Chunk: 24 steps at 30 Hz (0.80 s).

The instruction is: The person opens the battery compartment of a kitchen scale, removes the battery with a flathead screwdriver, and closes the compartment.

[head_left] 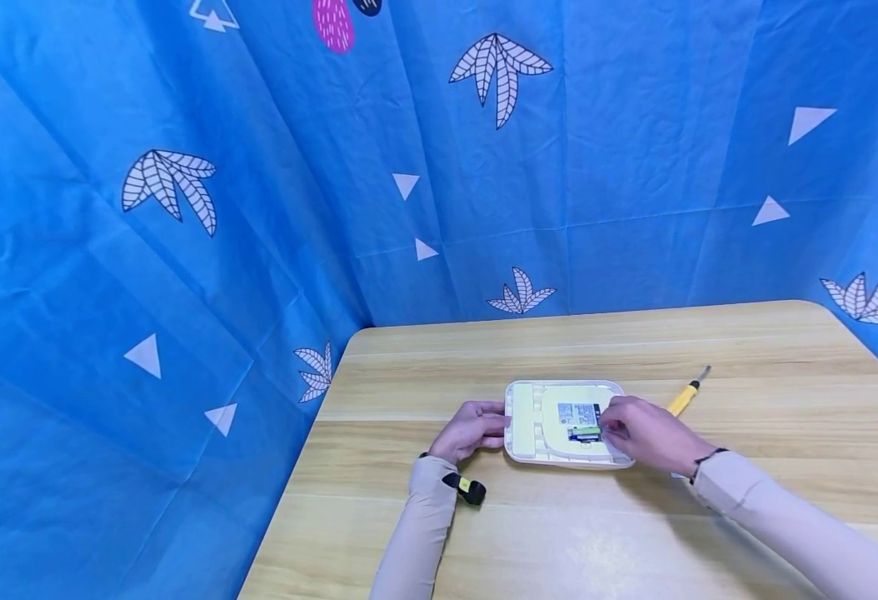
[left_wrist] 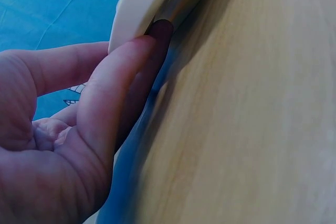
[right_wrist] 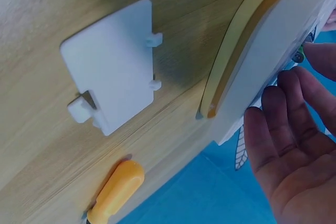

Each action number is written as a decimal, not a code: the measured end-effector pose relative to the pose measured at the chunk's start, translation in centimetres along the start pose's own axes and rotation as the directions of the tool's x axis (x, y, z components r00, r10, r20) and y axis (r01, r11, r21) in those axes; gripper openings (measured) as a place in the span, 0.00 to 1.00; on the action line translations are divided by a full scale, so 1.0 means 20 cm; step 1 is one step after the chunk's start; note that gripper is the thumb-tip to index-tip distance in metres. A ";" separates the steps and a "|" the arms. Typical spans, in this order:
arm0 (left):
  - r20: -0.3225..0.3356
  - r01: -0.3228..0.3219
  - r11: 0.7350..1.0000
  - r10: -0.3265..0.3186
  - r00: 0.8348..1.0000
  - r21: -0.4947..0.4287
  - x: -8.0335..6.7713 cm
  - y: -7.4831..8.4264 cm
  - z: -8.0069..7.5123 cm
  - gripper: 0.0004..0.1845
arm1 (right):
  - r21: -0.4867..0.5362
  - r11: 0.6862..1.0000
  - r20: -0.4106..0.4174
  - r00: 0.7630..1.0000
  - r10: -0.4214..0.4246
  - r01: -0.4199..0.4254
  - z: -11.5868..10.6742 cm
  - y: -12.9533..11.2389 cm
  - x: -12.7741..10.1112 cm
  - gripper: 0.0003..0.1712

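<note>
A flat white device (head_left: 527,421) with rounded corners shows its underside, with a label and a battery compartment holding a green battery (head_left: 586,432) and a dark blue battery (head_left: 583,438). My left hand (head_left: 475,432) grips the device's left edge; in the left wrist view its thumb and fingers (left_wrist: 100,93) lie on either side of the rim. Over the compartment's right end, my right hand (head_left: 645,433) pinches the green battery between thumb and index finger. Its other fingers curl close to the device in the right wrist view, where the battery's end peeks out by the thumb.
A white battery cover (right_wrist: 115,66) with small tabs lies on the wooden table (head_left: 559,533), right of the device. Beyond the right hand is a yellow-handled screwdriver (head_left: 683,398). A blue patterned curtain (head_left: 596,183) hangs behind the table and along its left side.
</note>
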<state>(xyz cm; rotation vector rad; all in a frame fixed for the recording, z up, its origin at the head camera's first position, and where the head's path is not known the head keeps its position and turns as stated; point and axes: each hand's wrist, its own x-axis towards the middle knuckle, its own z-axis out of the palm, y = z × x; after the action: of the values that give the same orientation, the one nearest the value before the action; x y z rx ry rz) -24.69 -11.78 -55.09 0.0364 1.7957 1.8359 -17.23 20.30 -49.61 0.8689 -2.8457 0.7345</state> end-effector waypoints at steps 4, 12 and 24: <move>0.001 -0.002 1.000 0.002 1.000 0.002 0.00 0.00 0.00 0.25 | -0.007 1.000 -0.003 1.000 0.005 -0.005 0.01 0.00 0.01 0.11; 0.009 -0.008 1.000 0.008 1.000 0.001 0.00 -0.01 -0.01 0.25 | -0.033 0.999 -0.019 1.000 -0.025 0.024 0.01 0.00 0.01 0.11; 0.019 -0.010 1.000 0.010 1.000 0.003 0.00 0.00 -0.01 0.25 | -0.061 0.998 -0.032 0.999 -0.011 0.009 0.03 -0.01 0.03 0.12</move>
<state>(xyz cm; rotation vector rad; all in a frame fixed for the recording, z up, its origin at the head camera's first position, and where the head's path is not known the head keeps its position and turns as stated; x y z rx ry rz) -24.77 -11.88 -55.17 0.0643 1.7889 1.8339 -17.52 19.66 -49.92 0.8545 -2.8171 0.6509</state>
